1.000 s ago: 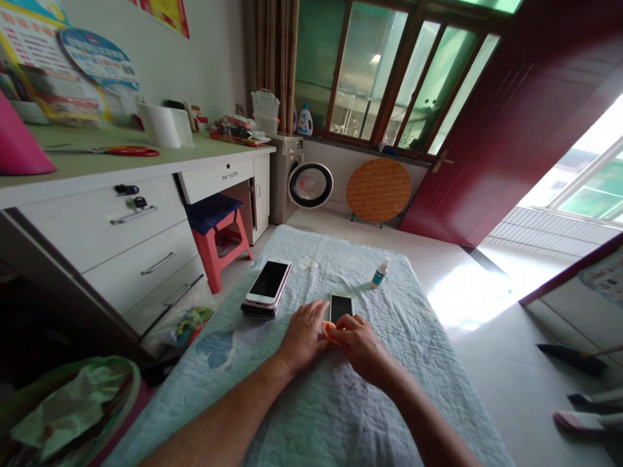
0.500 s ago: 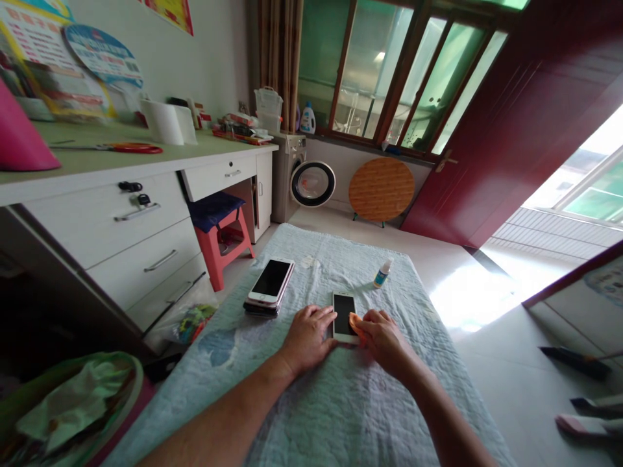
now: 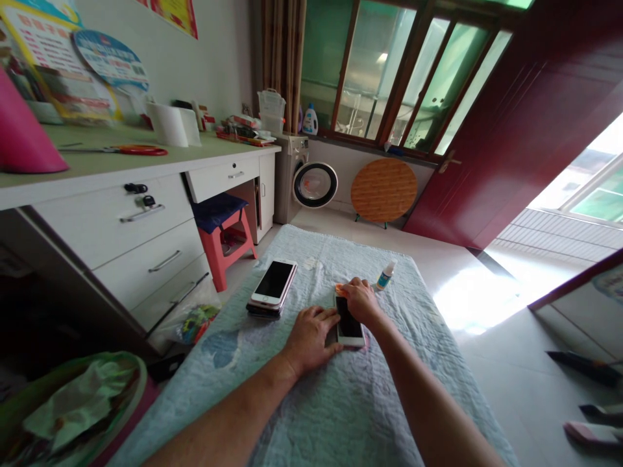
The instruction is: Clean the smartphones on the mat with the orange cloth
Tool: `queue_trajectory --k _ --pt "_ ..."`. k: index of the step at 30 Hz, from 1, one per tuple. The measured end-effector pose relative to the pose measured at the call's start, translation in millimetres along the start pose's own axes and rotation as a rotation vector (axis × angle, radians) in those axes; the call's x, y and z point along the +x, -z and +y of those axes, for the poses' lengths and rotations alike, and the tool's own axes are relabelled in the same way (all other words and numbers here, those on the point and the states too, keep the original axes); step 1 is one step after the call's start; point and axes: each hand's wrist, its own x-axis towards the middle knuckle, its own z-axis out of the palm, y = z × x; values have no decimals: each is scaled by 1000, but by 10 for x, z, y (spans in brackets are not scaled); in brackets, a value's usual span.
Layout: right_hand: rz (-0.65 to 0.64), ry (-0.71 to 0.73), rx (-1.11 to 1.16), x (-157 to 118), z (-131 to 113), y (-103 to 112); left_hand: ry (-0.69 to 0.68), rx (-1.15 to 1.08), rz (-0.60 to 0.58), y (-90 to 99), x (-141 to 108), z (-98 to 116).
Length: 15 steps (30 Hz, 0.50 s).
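A white-framed phone [image 3: 350, 327] with a dark screen lies on the pale blue quilted cloth [image 3: 331, 402]. Against its left edge rests my left hand [image 3: 313, 337], its fingertips and thumb touching the phone's side. My right hand [image 3: 361, 301] is over the phone's upper part, fingers closed on an orange cloth [image 3: 341, 290] at the top edge. To the left lies a stack of phones [image 3: 273, 283], a white one uppermost. A small spray bottle [image 3: 385, 275] with a blue label stands just right of my right hand.
A white desk [image 3: 160, 168] with drawers runs along the left, a red stool [image 3: 226, 250] beneath it. At lower left is a bin [image 3: 139, 389] holding crumpled tissue. Beyond the cloth are an open washing machine [image 3: 291, 168] and a round wooden tabletop [image 3: 383, 189].
My right hand has moved with the orange cloth from the phone's right side up to its top end. My left hand stays at the phone's left edge.
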Motion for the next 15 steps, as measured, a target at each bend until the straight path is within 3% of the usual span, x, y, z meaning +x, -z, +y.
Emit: queue_trajectory --k 7,15 --pt "-27 30 26 107 -184 -18 -2 71 24 -26 4 27" --pt "45 -84 4 2 211 -83 -43 63 101 -70 10 40"
